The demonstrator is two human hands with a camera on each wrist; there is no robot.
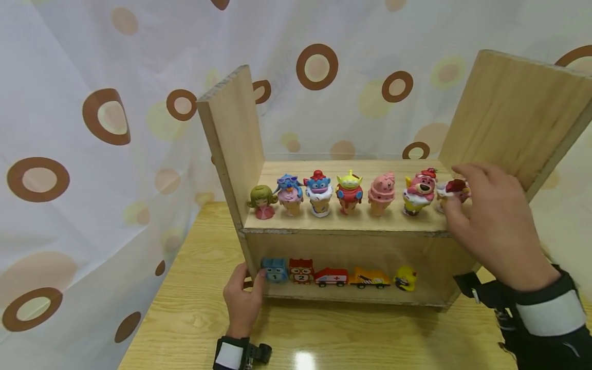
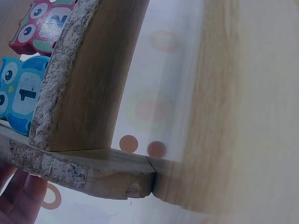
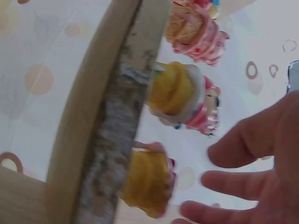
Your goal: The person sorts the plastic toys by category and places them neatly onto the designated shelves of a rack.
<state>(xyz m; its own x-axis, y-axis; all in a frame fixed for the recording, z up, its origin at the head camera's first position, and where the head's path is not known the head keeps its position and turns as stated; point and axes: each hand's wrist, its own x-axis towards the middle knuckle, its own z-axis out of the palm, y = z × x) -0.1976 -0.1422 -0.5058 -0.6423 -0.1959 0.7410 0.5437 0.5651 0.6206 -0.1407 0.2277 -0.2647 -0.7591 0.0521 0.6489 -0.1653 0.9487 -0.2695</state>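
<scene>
A two-level wooden shelf (image 1: 347, 232) stands on the table. My left hand (image 1: 242, 298) grips the lower part of its left side panel, thumb at the inner side beside a blue owl block (image 1: 275, 271) marked 1. In the left wrist view, fingers (image 2: 29, 191) show behind the panel's rough edge. Over the right end of the upper board is my right hand (image 1: 497, 221), fingers apart and loosely bent around a pink-and-white ice cream figurine (image 1: 446, 191), partly hidden. The right wrist view shows a gap between the fingertips and this figurine (image 3: 148, 182). To its left stands a pink bear figurine (image 1: 420, 190).
Several figurines line the upper board, from a green-haired girl (image 1: 262, 201) to a pink cone figure (image 1: 382, 192). Below stand a red owl block (image 1: 301, 271), an ambulance (image 1: 332, 277), an orange truck (image 1: 368, 278) and a yellow duck (image 1: 405, 278). Dotted cloth (image 1: 287, 123) hangs behind.
</scene>
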